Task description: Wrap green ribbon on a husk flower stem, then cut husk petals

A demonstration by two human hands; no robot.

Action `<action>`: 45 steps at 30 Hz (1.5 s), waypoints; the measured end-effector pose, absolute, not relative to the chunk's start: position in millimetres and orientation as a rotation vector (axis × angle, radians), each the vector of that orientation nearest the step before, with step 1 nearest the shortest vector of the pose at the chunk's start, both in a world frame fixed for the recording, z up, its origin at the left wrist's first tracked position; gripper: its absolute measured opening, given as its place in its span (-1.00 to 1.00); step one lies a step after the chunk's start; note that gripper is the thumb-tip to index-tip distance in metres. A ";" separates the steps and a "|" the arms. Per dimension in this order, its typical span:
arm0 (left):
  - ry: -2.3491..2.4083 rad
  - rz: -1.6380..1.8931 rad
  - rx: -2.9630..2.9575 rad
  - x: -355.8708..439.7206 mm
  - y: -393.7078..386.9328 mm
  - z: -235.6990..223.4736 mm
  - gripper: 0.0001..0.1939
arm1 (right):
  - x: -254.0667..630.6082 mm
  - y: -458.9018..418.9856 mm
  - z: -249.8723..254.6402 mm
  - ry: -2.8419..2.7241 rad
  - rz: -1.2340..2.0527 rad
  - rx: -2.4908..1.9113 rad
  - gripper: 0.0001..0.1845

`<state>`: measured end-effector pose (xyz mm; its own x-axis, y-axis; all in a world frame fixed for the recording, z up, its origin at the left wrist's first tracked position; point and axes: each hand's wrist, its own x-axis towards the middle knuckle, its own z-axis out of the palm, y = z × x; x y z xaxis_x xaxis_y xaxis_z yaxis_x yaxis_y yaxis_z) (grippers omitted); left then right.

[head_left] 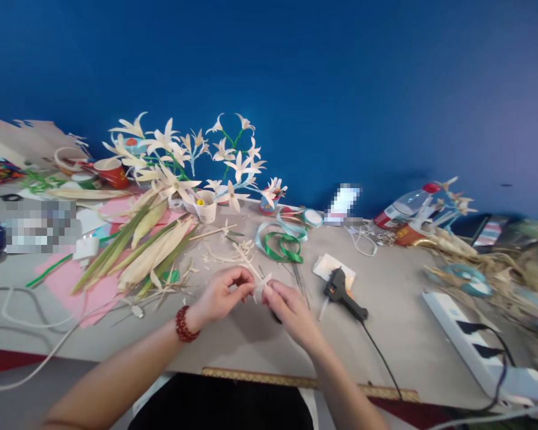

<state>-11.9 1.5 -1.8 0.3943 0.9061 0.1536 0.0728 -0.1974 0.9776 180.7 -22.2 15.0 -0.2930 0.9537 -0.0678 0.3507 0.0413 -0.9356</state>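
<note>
My left hand (231, 292), with a red beaded bracelet (187, 324) on its wrist, pinches one side of a small cream husk flower (260, 286). My right hand (290, 306) pinches the flower's other side, so both hands meet around it above the table. Something dark shows under the right palm, too hidden to name. Just beyond the fingers lie thin pale husk scraps (231, 257). Coils of green ribbon (287, 246) rest behind the right hand, beside thin dark wires (299, 280).
To the right, a black glue gun (346, 295) leans on a white packet (327, 267). Dried corn husks (155, 260) cover pink paper (96, 298) at left. Finished husk flowers (179, 155) stand in cups behind. A white power strip (459, 340) lies far right; cables cross the left side.
</note>
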 end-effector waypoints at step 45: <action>0.784 1.038 1.230 -12.7 3.7 0.4 -0.78 | 180.9 -26.2 14.4 -1.197 1.447 -1.224 -0.65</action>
<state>-12.7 3.7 0.4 0.3574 0.9322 0.0574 -0.1996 0.0162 0.9797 180.9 -26.2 14.4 -0.1381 0.9784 -0.1536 -0.0331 -0.1595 -0.9866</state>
